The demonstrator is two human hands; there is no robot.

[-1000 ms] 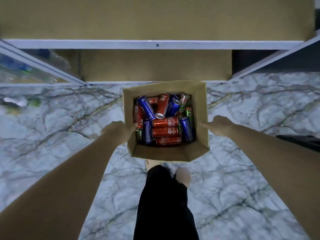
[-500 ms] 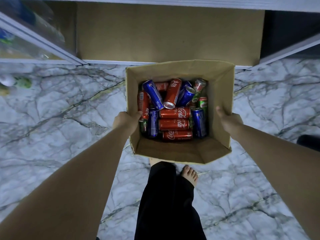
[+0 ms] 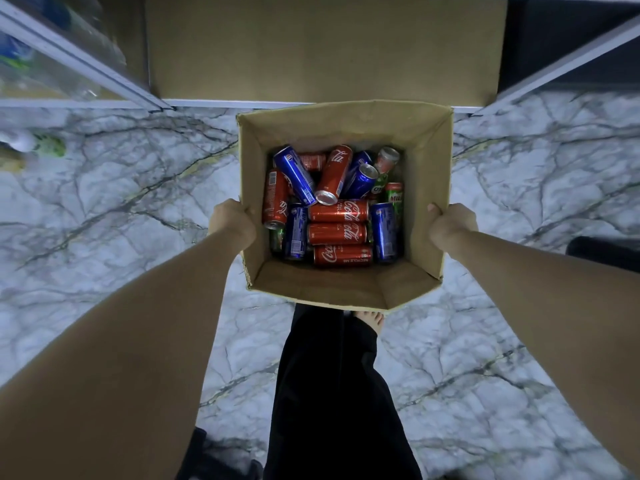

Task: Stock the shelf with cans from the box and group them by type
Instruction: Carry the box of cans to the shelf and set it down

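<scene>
The box point(image 3: 346, 282) of cans point(image 3: 337, 233) sits between the hands, left point(image 3: 231, 221) and right point(image 3: 450, 223) gripping its side walls.

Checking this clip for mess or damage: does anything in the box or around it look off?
Nothing spilled or visibly damaged. The cans lie jumbled in the cardboard box, red, blue and green mixed, some propped across others. The left hand and right hand grip opposite walls. The box's near rim looks bent.
</scene>
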